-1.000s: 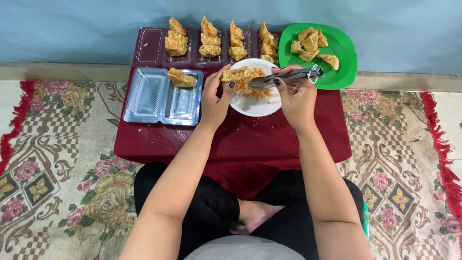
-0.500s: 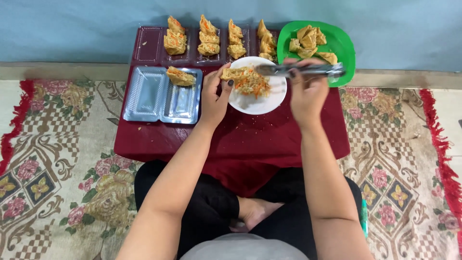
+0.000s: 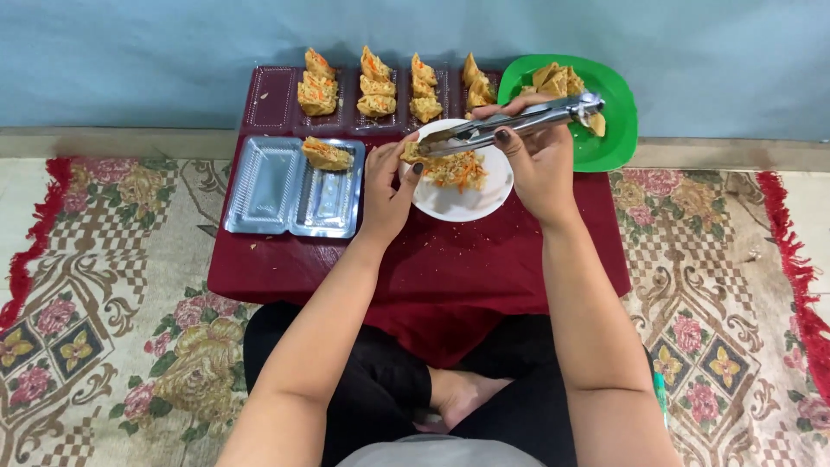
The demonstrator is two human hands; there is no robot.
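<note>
A pair of metal tongs [image 3: 519, 124] is held in the right hand [image 3: 534, 164], the fingers curled around the arms about midway along, thumb on the near side. The tong tips are pressed together on a stuffed pastry piece [image 3: 413, 152], which is also pinched from the other side by the fingertips of the left hand [image 3: 387, 186]. That piece is held at the left rim of a white plate [image 3: 462, 201], just past the tong tips. Beneath the tongs, on the plate, a heap of shredded filling [image 3: 456, 169] with orange and pale strands is seen.

Behind the right hand, touching the far end of the tongs, a green plate [image 3: 616, 130] is loaded with more fried pastry pieces. To the left of the left hand, a clear plastic tray [image 3: 278, 186] with two compartments is placed; one stuffed pastry [image 3: 326, 154] lies at the far edge of its right compartment. Beyond both hands, a row of filled pastries [image 3: 373, 85] is lined up in a dark tray. Everything rests on a low table covered in dark red cloth [image 3: 450, 259], set on a patterned floral rug [image 3: 104, 329].
</note>
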